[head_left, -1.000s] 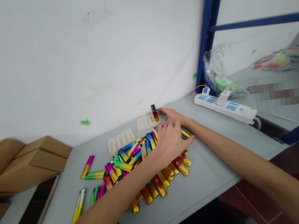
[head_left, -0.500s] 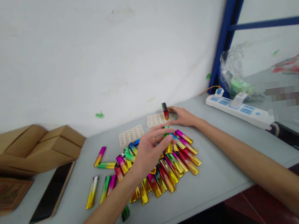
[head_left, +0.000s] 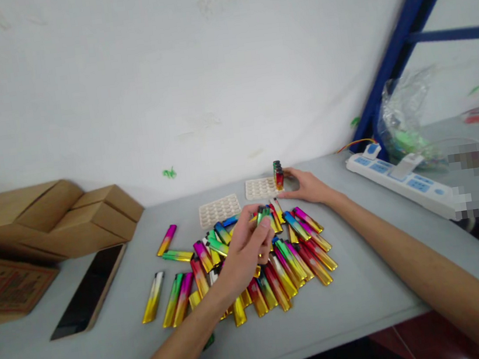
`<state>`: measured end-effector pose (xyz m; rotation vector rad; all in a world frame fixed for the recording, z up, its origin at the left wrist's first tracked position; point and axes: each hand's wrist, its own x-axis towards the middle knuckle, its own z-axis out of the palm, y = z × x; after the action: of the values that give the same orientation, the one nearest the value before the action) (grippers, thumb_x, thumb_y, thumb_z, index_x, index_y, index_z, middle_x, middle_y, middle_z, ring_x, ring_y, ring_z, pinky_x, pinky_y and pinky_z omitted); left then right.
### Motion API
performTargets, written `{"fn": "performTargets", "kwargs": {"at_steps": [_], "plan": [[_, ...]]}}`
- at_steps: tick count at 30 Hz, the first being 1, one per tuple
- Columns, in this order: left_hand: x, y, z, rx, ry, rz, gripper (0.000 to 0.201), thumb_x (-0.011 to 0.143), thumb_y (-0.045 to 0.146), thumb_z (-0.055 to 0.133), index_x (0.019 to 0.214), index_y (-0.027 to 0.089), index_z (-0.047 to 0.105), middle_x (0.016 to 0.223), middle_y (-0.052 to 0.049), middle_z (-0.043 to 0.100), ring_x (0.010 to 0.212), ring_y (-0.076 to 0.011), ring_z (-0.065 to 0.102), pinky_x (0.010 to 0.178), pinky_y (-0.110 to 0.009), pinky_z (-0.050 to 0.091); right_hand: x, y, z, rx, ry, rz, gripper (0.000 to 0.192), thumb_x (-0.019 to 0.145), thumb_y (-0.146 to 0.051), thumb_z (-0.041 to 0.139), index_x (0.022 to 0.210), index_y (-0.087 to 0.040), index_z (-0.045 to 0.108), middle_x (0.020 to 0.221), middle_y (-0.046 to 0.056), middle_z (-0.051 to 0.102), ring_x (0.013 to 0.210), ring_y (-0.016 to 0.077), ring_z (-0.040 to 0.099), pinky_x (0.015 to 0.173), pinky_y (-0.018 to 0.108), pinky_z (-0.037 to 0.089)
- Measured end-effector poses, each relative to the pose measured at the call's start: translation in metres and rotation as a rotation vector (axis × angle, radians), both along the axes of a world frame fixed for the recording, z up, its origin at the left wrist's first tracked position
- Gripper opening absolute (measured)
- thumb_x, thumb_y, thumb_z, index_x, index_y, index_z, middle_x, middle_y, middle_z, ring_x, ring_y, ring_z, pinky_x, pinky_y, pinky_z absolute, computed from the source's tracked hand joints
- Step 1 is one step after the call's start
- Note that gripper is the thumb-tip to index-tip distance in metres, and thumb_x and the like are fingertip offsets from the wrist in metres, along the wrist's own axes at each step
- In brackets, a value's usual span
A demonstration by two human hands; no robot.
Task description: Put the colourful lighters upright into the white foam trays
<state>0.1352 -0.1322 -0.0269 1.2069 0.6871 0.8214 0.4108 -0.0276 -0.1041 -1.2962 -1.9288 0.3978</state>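
Note:
A pile of shiny multicoloured lighters point(head_left: 272, 263) lies on the grey table point(head_left: 361, 299). My left hand point(head_left: 244, 252) hovers over the pile with a green lighter point(head_left: 263, 216) pinched in its fingertips. My right hand point(head_left: 306, 185) rests at the far side of the pile, touching a white honeycomb tray point(head_left: 259, 188) in which a red lighter point(head_left: 278, 175) stands upright. A second white tray point(head_left: 219, 210) lies just left of it.
Brown cardboard boxes point(head_left: 50, 216) stand at the left against the white wall, with a dark phone point(head_left: 89, 290) in front of them. A white power strip point(head_left: 408, 184) and a plastic bag point(head_left: 408, 122) lie at the right beside a blue frame point(head_left: 402, 46).
My left hand has lifted off the pile and drawn back towards me with a green lighter in its fingers. My right hand has stayed by the tray. The view has shifted right.

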Motion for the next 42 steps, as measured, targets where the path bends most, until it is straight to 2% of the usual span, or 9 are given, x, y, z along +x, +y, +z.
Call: {"fn": "performTargets", "kwargs": {"at_steps": [3, 7, 12, 20, 26, 30, 34, 38, 42], "plan": [[-0.001, 0.002, 0.0, -0.051, 0.029, -0.009, 0.042, 0.094, 0.063, 0.059, 0.093, 0.021, 0.057, 0.058, 0.008, 0.038, 0.046, -0.0056, 0.022, 0.044, -0.019, 0.014, 0.0, 0.0, 0.0, -0.008, -0.018, -0.004, 0.075, 0.078, -0.045, 0.086, 0.141, -0.017, 0.055, 0.137, 0.016, 0.067, 0.123, 0.0323, 0.067, 0.11, 0.052, 0.051], [0.0, 0.005, 0.003, -0.028, 0.083, -0.012, 0.062, 0.094, 0.068, 0.046, 0.057, 0.019, 0.042, 0.05, 0.006, 0.026, 0.045, -0.0067, 0.019, 0.045, -0.025, 0.015, 0.0, -0.001, 0.0, -0.011, -0.03, -0.012, 0.076, 0.078, -0.045, 0.085, 0.141, -0.016, 0.055, 0.137, 0.016, 0.068, 0.123, 0.0326, 0.067, 0.109, 0.052, 0.051], [0.001, 0.006, 0.009, -0.1, 0.05, -0.015, 0.054, 0.091, 0.059, 0.049, 0.054, 0.021, 0.034, 0.049, 0.007, 0.023, 0.044, -0.0078, 0.017, 0.045, -0.026, 0.014, 0.001, 0.0, -0.001, -0.005, -0.049, -0.015, 0.076, 0.079, -0.047, 0.085, 0.141, -0.015, 0.055, 0.136, 0.017, 0.068, 0.121, 0.0333, 0.067, 0.108, 0.052, 0.052], [0.0, 0.01, 0.006, -0.096, 0.091, 0.022, 0.05, 0.088, 0.054, 0.05, 0.053, 0.021, 0.035, 0.05, 0.007, 0.023, 0.045, -0.0073, 0.014, 0.044, -0.024, 0.01, 0.0, -0.001, -0.001, -0.002, -0.046, -0.016, 0.074, 0.079, -0.047, 0.084, 0.14, -0.016, 0.056, 0.135, 0.017, 0.068, 0.122, 0.0341, 0.067, 0.109, 0.054, 0.052], [0.003, 0.008, 0.003, -0.076, 0.118, 0.025, 0.054, 0.089, 0.06, 0.049, 0.053, 0.021, 0.035, 0.05, 0.006, 0.023, 0.045, -0.0075, 0.017, 0.045, -0.024, 0.011, -0.001, -0.001, 0.0, 0.001, -0.02, -0.006, 0.073, 0.079, -0.046, 0.085, 0.14, -0.018, 0.056, 0.136, 0.016, 0.068, 0.123, 0.034, 0.067, 0.111, 0.055, 0.05], [0.0, 0.01, 0.003, -0.05, 0.091, -0.011, 0.06, 0.088, 0.072, 0.048, 0.06, 0.019, 0.046, 0.053, 0.006, 0.027, 0.047, -0.008, 0.019, 0.045, -0.024, 0.016, -0.001, 0.0, 0.0, -0.003, -0.026, -0.011, 0.076, 0.078, -0.046, 0.086, 0.141, -0.016, 0.056, 0.137, 0.017, 0.067, 0.124, 0.0335, 0.066, 0.111, 0.054, 0.049], [0.0, 0.021, 0.008, -0.048, -0.018, -0.022, 0.051, 0.087, 0.067, 0.058, 0.087, 0.016, 0.065, 0.068, 0.002, 0.041, 0.056, -0.01, 0.031, 0.049, -0.024, 0.03, -0.001, 0.001, -0.001, 0.006, -0.016, 0.002, 0.076, 0.078, -0.046, 0.086, 0.141, -0.015, 0.056, 0.139, 0.018, 0.066, 0.125, 0.0329, 0.066, 0.111, 0.053, 0.049], [0.005, 0.045, 0.011, 0.047, 0.014, -0.013, 0.045, 0.087, 0.055, 0.067, 0.112, 0.018, 0.069, 0.081, -0.003, 0.052, 0.066, -0.0127, 0.047, 0.054, -0.025, 0.041, -0.002, 0.002, -0.001, 0.018, 0.001, 0.009, 0.078, 0.077, -0.046, 0.087, 0.142, -0.017, 0.055, 0.139, 0.017, 0.066, 0.125, 0.0318, 0.066, 0.11, 0.051, 0.05], [0.019, 0.077, 0.01, 0.204, 0.142, -0.047, 0.046, 0.087, 0.048, 0.072, 0.121, 0.018, 0.071, 0.084, -0.005, 0.066, 0.078, -0.0164, 0.063, 0.076, -0.032, 0.056, -0.003, 0.003, -0.001, 0.024, -0.006, 0.006, 0.082, 0.075, -0.045, 0.088, 0.144, -0.017, 0.052, 0.137, 0.016, 0.067, 0.123, 0.0316, 0.067, 0.109, 0.05, 0.051]]}}
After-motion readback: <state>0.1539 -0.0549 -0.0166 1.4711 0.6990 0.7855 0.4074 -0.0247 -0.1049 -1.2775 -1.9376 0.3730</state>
